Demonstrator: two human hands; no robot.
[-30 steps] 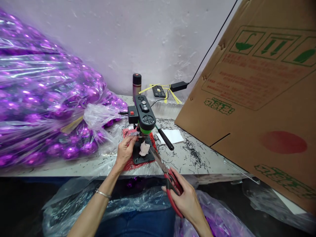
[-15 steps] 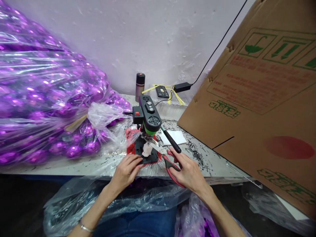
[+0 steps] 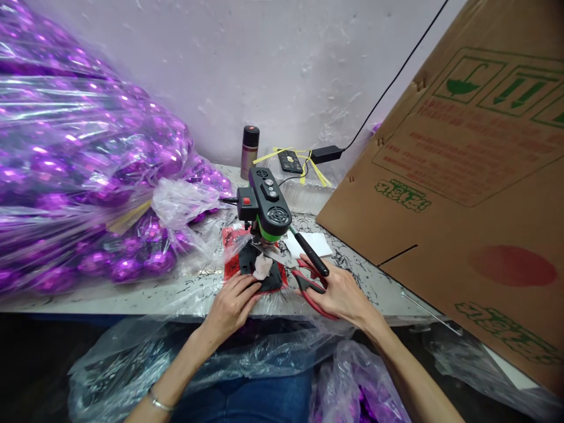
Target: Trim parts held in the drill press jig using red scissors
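A small black and green bench drill press stands on the white table, its lever with a black grip pointing toward me. On its black base lies a crumpled whitish lump. My left hand rests at the base's near left edge, fingers stretched out and touching it. My right hand is closed round the red and black handles of a pair of scissors. Their blades point left, under the lever and near the drill head, with the tips partly hidden.
Purple shiny balls in a clear bag fill the left side. A cardboard box leans at the right. Behind the drill are a spray can, a black phone-like item and a black adapter. Black shavings litter the table.
My right hand with the scissors has shifted slightly right. My left fingers have slid a little over the edge of the base. The view has moved slightly.
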